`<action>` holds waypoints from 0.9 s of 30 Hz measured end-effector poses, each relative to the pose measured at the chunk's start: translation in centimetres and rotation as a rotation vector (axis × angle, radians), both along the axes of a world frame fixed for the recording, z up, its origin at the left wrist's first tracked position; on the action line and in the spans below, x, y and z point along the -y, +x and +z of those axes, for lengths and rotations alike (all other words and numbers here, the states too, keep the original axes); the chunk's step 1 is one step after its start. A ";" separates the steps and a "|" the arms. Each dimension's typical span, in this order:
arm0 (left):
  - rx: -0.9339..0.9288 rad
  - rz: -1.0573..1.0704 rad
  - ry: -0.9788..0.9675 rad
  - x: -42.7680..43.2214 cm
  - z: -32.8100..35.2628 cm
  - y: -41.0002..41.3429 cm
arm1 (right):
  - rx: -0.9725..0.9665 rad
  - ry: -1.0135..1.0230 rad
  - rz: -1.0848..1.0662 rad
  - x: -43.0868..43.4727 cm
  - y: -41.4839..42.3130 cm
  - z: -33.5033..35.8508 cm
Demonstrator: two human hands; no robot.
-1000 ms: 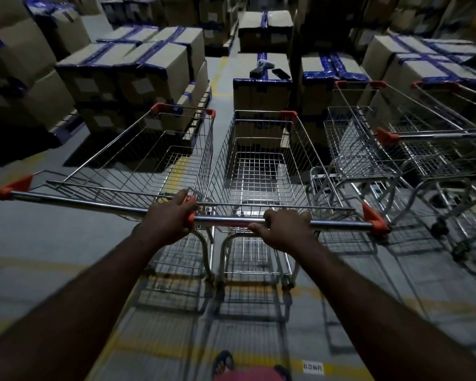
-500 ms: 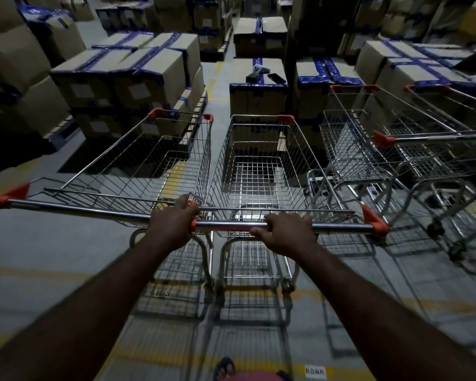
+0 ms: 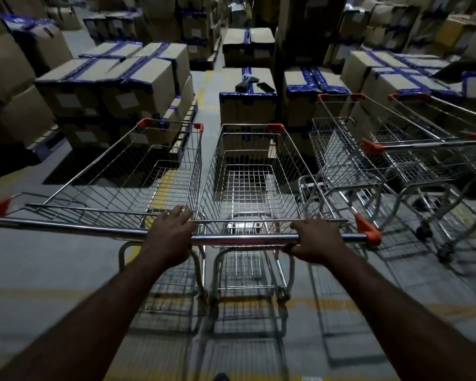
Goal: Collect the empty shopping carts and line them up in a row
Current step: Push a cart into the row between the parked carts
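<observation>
Sliding outward along the handle (image 3: 245, 239), the right hand (image 3: 318, 239) now sits near the orange end cap (image 3: 368, 233); a second ago it held the bar near its middle. Its fingers (image 3: 313, 229) are pressed together and curled over the bar, with the thumb beneath.

The left hand (image 3: 171, 235) stays where this handle meets the handle of the left cart (image 3: 127, 182). Its fingers (image 3: 176, 215) lie close together and now reach forward over the bar to the basket wires. Whether they close round the bar cannot be told.

The centre cart (image 3: 248, 188) stands empty on the floor (image 3: 39, 265), just beside the left cart, their near corners almost touching. Both fronts face the boxes (image 3: 248, 108) and look about level. Two right carts (image 3: 346, 152) stand apart, at an angle.

Assessment: the wider hold gives better steering of the centre cart. These two carts already form a row. The angled right carts appear not yet aligned and probably need collecting next.
</observation>
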State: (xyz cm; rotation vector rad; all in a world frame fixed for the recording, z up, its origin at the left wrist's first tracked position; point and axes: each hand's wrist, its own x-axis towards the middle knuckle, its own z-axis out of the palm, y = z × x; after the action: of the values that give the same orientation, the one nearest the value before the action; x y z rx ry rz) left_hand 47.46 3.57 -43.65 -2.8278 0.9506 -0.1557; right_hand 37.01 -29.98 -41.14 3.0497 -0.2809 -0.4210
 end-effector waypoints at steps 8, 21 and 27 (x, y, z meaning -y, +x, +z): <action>-0.140 0.131 0.167 1.4 1.8 -0.4 | -0.045 0.213 0.018 0.3 0.2 0.6; -0.339 -0.043 0.001 26.5 8.3 -4.6 | 0.177 0.298 0.131 9.3 -1.0 5.1; -0.263 -0.107 -0.113 37.6 9.5 -6.8 | 0.269 0.258 0.051 18.7 -3.5 6.8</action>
State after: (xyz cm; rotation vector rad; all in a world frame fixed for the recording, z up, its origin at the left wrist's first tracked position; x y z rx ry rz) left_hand 40.63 -34.02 -34.16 -2.9525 1.1821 0.1602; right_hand 33.56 -48.66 -34.37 3.3586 -0.1693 -0.0429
